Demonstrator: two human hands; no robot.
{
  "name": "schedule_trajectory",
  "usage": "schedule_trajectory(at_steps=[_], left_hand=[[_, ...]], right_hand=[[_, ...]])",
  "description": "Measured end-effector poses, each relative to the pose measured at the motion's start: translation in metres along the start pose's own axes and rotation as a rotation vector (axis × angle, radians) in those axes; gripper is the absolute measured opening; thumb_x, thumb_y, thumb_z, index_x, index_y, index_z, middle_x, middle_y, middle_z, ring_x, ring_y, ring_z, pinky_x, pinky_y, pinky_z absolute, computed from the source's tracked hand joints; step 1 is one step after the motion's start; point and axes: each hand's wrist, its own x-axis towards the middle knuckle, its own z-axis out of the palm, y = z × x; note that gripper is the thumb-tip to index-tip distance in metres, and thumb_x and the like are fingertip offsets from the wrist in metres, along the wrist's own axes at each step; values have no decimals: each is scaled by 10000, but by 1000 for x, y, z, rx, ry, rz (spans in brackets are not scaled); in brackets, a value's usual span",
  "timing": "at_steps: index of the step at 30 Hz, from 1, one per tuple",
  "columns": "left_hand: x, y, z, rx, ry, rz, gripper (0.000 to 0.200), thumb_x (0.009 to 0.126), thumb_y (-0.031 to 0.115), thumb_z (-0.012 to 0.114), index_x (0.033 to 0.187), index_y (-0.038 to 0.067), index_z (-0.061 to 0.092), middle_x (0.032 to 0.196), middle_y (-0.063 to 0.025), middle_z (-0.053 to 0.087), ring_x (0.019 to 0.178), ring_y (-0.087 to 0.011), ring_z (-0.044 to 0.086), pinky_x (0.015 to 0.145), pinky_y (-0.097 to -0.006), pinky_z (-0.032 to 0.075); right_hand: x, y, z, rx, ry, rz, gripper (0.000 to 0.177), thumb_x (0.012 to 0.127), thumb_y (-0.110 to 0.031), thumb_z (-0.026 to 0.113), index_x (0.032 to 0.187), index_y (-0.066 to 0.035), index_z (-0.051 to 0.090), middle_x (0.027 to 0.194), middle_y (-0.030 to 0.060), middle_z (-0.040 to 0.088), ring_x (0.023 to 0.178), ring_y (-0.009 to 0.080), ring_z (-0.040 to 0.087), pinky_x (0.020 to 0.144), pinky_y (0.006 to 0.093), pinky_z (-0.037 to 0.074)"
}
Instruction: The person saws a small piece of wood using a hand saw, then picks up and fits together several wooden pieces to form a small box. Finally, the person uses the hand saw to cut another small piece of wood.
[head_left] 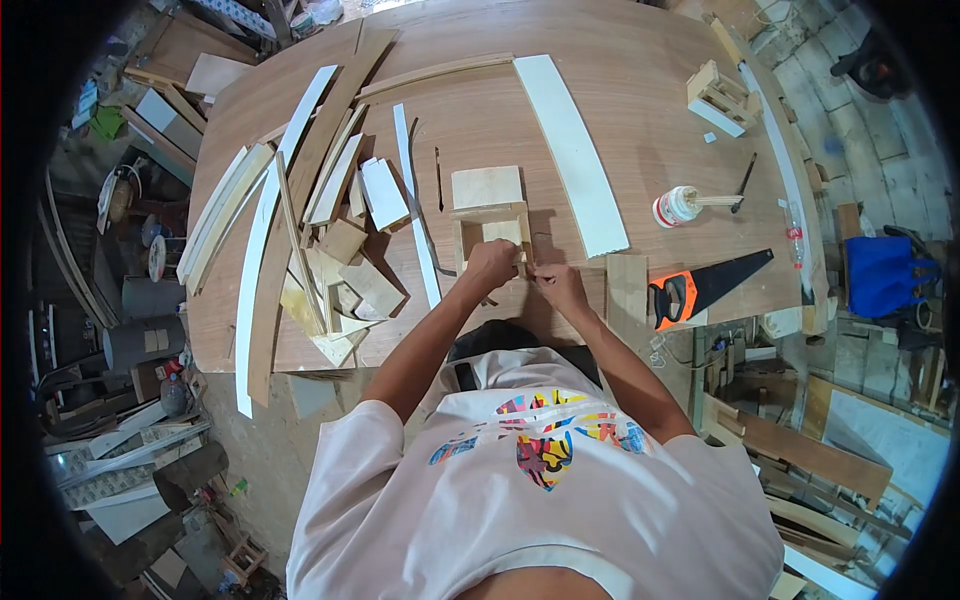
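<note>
Head view: left hand (490, 264) hides part of wooden box (490, 211); right hand (562, 289) beside; grips unclear

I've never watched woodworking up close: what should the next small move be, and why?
Perhaps steady the box with the left hand while the right hand works at its near right corner. The left hand is at the box's near side, and the right hand's fingers are close to that corner. Exactly what they grip is too small to tell.
</note>
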Motion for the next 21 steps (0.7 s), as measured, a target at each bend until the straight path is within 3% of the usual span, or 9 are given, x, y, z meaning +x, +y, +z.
schedule_trajectory(at_steps=[6,8,11,15,21], left_hand=[[3,-5,11,37,24,32,246,720,196,677,937,80,682,841,-171,671,792,-342,663,685,-439,537],[1,-4,10,34,69,62,223,720,195,676,897,59,675,825,-171,669,772,-348,663,676,-441,537],[0,0,5,52,40,45,208,719,195,678,857,39,667,826,-174,668,769,-352,664,678,-442,537],[-2,2,5,45,42,45,197,718,187,680,835,29,663,825,-174,669,764,-355,665,679,-441,537],[2,-1,9,36,27,46,186,721,179,677,841,37,665,822,-171,673,761,-351,666,679,-435,540]], right_hand=[[1,1,-2,-27,-11,-32,122,778,-73,660,879,-49,723,822,184,672,751,328,667,674,364,514],[2,-1,-3,-54,-8,-82,87,806,-112,688,857,-51,722,756,163,650,631,300,634,582,333,478],[3,2,-1,-55,4,-82,94,811,-124,693,826,-32,704,719,166,623,567,300,579,554,325,456],[2,6,2,7,35,-115,108,815,-128,693,808,-20,690,702,168,610,543,289,555,548,318,453],[2,5,1,-1,35,-140,85,807,-112,692,840,-36,708,742,167,642,585,274,623,566,314,472]])
